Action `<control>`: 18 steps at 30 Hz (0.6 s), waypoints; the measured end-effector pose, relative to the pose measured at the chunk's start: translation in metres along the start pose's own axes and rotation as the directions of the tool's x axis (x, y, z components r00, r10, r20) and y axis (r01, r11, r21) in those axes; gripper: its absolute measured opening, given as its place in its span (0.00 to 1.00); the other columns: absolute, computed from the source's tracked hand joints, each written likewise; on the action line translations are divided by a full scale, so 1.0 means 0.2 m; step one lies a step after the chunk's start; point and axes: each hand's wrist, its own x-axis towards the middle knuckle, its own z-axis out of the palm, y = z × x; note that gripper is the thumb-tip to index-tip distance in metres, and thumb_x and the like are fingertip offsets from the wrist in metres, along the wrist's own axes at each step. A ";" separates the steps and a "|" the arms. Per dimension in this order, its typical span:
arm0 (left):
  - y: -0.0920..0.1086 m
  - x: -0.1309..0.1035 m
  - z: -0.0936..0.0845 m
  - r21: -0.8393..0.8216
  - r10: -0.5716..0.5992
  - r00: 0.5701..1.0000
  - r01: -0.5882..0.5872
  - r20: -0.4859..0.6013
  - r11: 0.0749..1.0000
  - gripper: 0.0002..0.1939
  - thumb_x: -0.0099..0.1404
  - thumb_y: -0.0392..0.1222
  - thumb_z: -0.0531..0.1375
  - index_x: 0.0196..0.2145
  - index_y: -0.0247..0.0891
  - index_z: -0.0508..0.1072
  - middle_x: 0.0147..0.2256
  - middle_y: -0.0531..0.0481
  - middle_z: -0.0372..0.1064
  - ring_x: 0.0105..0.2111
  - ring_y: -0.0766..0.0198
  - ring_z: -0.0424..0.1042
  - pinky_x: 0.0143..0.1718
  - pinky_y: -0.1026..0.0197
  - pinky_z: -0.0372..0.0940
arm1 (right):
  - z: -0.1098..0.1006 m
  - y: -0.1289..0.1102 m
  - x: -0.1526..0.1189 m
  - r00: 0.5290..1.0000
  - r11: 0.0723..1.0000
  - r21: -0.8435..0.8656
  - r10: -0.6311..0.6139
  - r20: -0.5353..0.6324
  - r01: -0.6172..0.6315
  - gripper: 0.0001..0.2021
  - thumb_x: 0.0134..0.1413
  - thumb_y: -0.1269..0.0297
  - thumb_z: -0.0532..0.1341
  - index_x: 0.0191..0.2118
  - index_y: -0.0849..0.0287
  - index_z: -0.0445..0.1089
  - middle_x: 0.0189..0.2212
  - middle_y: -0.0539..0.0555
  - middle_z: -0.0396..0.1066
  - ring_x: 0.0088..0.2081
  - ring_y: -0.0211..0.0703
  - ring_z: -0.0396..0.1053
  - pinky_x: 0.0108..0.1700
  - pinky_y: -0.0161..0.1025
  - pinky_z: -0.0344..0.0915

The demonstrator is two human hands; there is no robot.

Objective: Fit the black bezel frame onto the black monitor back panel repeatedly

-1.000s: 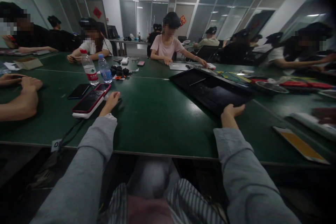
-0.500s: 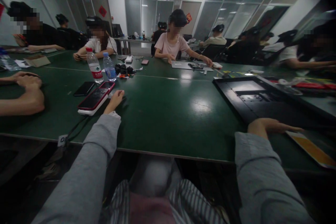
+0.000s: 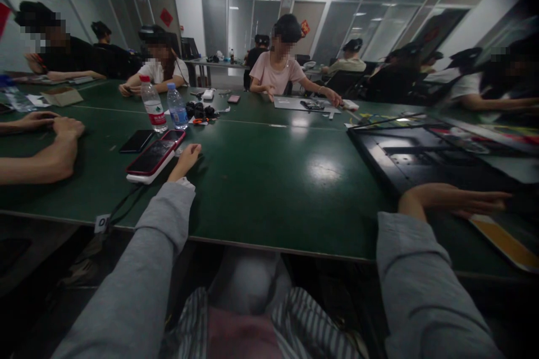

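Observation:
My left hand (image 3: 186, 161) rests on the green table, fingers curled in loosely, and nothing shows in them. Close to its left lies a phone in a red case (image 3: 155, 154), propped on a white block (image 3: 145, 178). A black phone (image 3: 136, 141) lies just beyond. My right hand (image 3: 452, 199) stretches its fingers flat to the right along the near edge of a large black panel (image 3: 421, 160). Whether the fingers touch the panel I cannot tell. Partly below this hand is a flat orange-yellow piece with a pale rim (image 3: 507, 242).
Two bottles, one red-capped (image 3: 154, 105) and one blue-capped (image 3: 177, 109), stand beyond the phones near black parts (image 3: 200, 110). Another person's hands (image 3: 67, 128) rest at left. Across the table, a person (image 3: 278, 70) handles parts on a grey sheet (image 3: 290, 104). The table's front edge (image 3: 273, 247) runs before me.
My right hand's fingers have moved further right and slightly up. The black panel looks shifted and differently tilted, with a pale strip showing behind it. My left hand stays in place.

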 end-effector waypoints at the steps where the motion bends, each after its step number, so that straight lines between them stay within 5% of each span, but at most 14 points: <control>1: 0.00 0.00 0.00 0.009 0.004 1.000 -0.004 -0.006 1.000 0.18 0.75 0.49 0.57 0.52 0.34 0.76 0.53 0.35 0.77 0.52 0.52 0.77 0.60 0.48 0.67 | 0.02 0.01 -0.02 1.000 1.000 -0.012 -0.007 -0.011 0.007 0.38 0.65 0.50 0.58 0.77 0.57 0.56 0.79 0.73 0.27 0.77 0.68 0.44 0.71 0.73 0.45; 4: -0.01 0.01 0.01 0.018 0.006 1.000 -0.005 -0.028 1.000 0.16 0.74 0.49 0.58 0.49 0.35 0.76 0.51 0.38 0.78 0.52 0.51 0.77 0.61 0.47 0.67 | 0.13 0.07 -0.05 0.999 0.999 -0.040 0.005 -0.049 -0.007 0.37 0.68 0.54 0.53 0.79 0.59 0.49 0.79 0.75 0.28 0.77 0.67 0.45 0.71 0.75 0.43; 7: 0.00 0.01 0.01 -0.022 -0.005 0.999 0.004 -0.033 1.000 0.15 0.73 0.49 0.60 0.48 0.36 0.76 0.50 0.39 0.79 0.51 0.52 0.77 0.60 0.48 0.67 | 0.30 0.13 -0.03 0.986 0.988 -0.007 0.151 -0.073 -0.152 0.36 0.67 0.65 0.45 0.79 0.64 0.44 0.74 0.82 0.44 0.75 0.67 0.48 0.69 0.80 0.43; 9: 0.01 0.00 0.01 -0.040 -0.016 0.999 0.014 -0.042 0.999 0.15 0.73 0.50 0.60 0.48 0.37 0.76 0.49 0.39 0.78 0.51 0.53 0.77 0.58 0.49 0.68 | 0.40 0.11 -0.01 0.994 0.994 0.026 0.103 0.029 -0.103 0.37 0.63 0.68 0.49 0.77 0.65 0.49 0.70 0.82 0.53 0.73 0.70 0.51 0.69 0.79 0.45; 14: 0.07 -0.04 0.01 -0.039 0.019 0.997 -0.022 -0.075 0.999 0.14 0.74 0.48 0.58 0.48 0.36 0.75 0.46 0.40 0.79 0.46 0.54 0.78 0.55 0.50 0.70 | 0.45 -0.17 -0.09 0.958 0.965 0.169 -0.229 0.172 0.200 0.33 0.61 0.67 0.53 0.71 0.68 0.57 0.58 0.76 0.66 0.62 0.64 0.62 0.67 0.69 0.57; 18: 0.11 -0.05 0.01 -0.053 0.084 0.987 -0.092 -0.136 0.994 0.17 0.75 0.50 0.56 0.52 0.36 0.74 0.45 0.39 0.79 0.43 0.56 0.78 0.51 0.51 0.72 | 0.38 -0.38 -0.17 0.967 0.934 0.289 -0.241 0.078 0.210 0.34 0.70 0.61 0.45 0.75 0.75 0.47 0.57 0.77 0.67 0.59 0.61 0.66 0.67 0.64 0.59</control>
